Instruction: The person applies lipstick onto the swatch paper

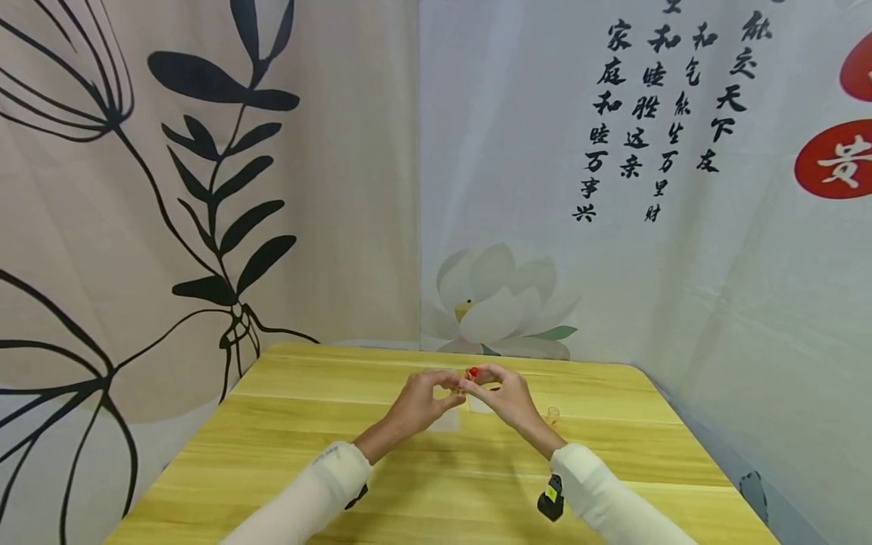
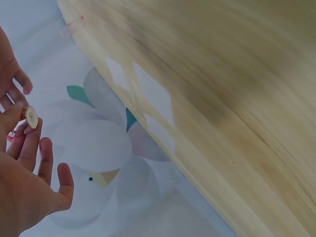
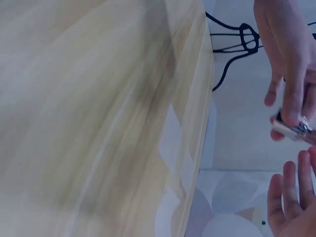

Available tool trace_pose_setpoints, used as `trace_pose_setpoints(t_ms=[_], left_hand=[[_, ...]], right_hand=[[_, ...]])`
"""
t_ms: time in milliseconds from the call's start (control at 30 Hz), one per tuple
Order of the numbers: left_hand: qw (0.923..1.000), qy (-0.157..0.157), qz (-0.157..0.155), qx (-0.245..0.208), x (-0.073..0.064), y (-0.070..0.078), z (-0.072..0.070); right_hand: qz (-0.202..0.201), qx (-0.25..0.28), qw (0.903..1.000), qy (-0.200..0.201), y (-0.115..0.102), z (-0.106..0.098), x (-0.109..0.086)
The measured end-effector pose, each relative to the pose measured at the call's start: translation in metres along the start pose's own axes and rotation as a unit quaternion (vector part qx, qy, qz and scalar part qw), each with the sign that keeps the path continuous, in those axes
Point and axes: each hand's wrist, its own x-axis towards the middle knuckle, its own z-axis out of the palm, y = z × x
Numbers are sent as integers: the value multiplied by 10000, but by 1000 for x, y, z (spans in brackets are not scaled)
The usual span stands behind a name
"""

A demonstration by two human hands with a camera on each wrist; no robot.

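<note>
My left hand (image 1: 418, 403) and right hand (image 1: 507, 395) meet above the far half of the table. Between their fingertips is a small object (image 1: 473, 372) with a red part on top. The left wrist view shows its round, pale base (image 2: 31, 117) with a gold rim, held in the left thumb and fingers. Seen from the right wrist, the same object (image 3: 289, 130) has a whitish side and a dark, shiny part. The right thumb and index finger pinch it around the red part; its exact kind is too small to tell.
A small clear orange-tinted tube (image 1: 552, 415) stands on the wooden table (image 1: 327, 393), right of the right hand. Pieces of white paper (image 2: 154, 94) lie flat near the far edge. A printed curtain (image 1: 361, 189) hangs right behind the table.
</note>
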Motion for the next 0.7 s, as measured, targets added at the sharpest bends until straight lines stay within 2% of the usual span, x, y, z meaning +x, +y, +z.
trace_pose_setpoints(t_ms=[233,533,700], left_hand=[[9996,93,-152,207,3,-7,-7],[9982,-5,-89,601,13,-21,-8],[9963,-215,-366,751,18,-27,-5]], right_hand=[[-185,-783,9958,-447,18,-23,9],[-268,-1831,9782,-939,58,-52,14],[-148,-2199,9691,-1111,74,-56,16]])
